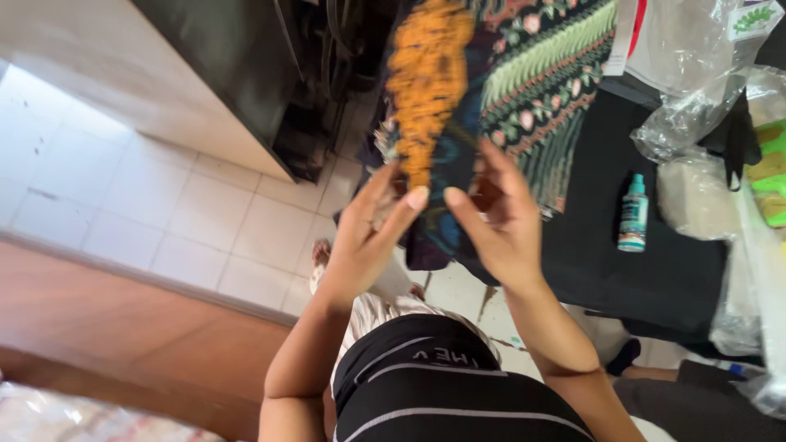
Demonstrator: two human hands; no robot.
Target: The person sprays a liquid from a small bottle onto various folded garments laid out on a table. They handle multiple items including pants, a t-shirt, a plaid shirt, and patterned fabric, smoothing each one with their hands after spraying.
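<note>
Hands in view: two, both the person's own, raised side by side at the middle of the scene.
Left hand [368, 233]: fingers spread fairly wide and laid against the near edge of the patterned cloth [524, 90]; whether it pinches the cloth cannot be told.
Right hand [495, 217]: fingers long and loosely spread, touching the same near edge of the cloth just right of the left hand; grip cannot be told.
Patterned cloth: one piece, dark with green, pink and cream floral bands, lying from the far middle over to the right, its near edge at the fingertips.
Orange strip [426, 78]: one, blurred, running from far to near on the cloth's left part, ending just above the left hand.
Counter [606, 262]: one, covered in black, on the right; the cloth reaches onto its far left part.
Small bottle [633, 213]: one, teal with a white label, upright on the counter, well right of the right hand.
Clear plastic bags [696, 90]: several, piled at the far right; exact count cannot be told.
Tiled floor [164, 205]: pale squares, on the left.
</note>
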